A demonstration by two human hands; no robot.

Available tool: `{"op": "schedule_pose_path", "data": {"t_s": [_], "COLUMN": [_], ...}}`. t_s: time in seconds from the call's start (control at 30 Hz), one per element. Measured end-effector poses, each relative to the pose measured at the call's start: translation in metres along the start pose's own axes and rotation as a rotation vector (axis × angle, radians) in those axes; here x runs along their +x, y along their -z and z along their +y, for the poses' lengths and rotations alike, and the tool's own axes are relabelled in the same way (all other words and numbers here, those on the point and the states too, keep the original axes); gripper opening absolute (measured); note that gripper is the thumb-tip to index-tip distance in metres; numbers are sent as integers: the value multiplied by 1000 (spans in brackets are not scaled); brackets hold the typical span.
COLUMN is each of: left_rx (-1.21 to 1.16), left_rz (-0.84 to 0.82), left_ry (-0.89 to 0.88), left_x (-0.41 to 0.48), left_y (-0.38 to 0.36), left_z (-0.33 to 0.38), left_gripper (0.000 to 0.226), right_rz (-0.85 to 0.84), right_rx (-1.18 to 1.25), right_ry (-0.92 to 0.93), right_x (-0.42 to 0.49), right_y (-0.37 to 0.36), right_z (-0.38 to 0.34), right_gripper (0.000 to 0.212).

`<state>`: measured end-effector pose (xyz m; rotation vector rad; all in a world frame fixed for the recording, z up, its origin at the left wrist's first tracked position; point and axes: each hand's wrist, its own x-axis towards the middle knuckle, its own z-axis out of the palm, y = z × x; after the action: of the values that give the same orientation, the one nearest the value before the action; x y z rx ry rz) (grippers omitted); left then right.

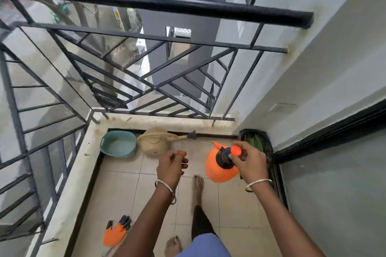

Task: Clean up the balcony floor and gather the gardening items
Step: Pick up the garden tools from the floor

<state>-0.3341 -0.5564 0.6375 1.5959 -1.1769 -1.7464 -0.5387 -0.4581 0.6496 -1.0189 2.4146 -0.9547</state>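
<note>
My right hand (249,161) grips the black-and-orange pump top of an orange pressure sprayer (219,168), held above the tiled floor (125,190). My left hand (171,166) hovers just left of it, fingers curled, pinching a small orange piece (181,153). A beige watering can (155,142) lies by the far curb, spout pointing right. A teal basin (118,143) sits to its left in the corner. Orange-and-black gardening gloves (117,231) lie on the floor near the left curb, partly behind my left forearm.
A black bag holding green leaves (258,142) stands in the far right corner. A black metal railing (146,73) runs along the far and left sides above a pale curb (69,190). A dark-framed sliding door (334,173) lines the right. My bare feet (197,181) stand mid-floor.
</note>
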Motion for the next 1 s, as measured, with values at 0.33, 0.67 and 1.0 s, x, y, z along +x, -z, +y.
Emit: {"op": "schedule_pose_path", "data": {"t_s": [0.33,0.67,1.0], "left_rx": [96,197,214], "left_rz": [96,135,203], "left_ry": [230,325,340], "left_x": [178,327,375], "left_y": [-74,-149,-137], "left_z": [-47,-132,-207], "left_gripper": [9,11,11], "right_rz": [-158,-259,-391], "right_rx": [-112,-269,-394], "right_ry": [-259,-337,-173], "right_x": [160,273,340], "right_y": [-99,-247,-342], "right_z": [110,227,286], "right_gripper": [34,37,37]}}
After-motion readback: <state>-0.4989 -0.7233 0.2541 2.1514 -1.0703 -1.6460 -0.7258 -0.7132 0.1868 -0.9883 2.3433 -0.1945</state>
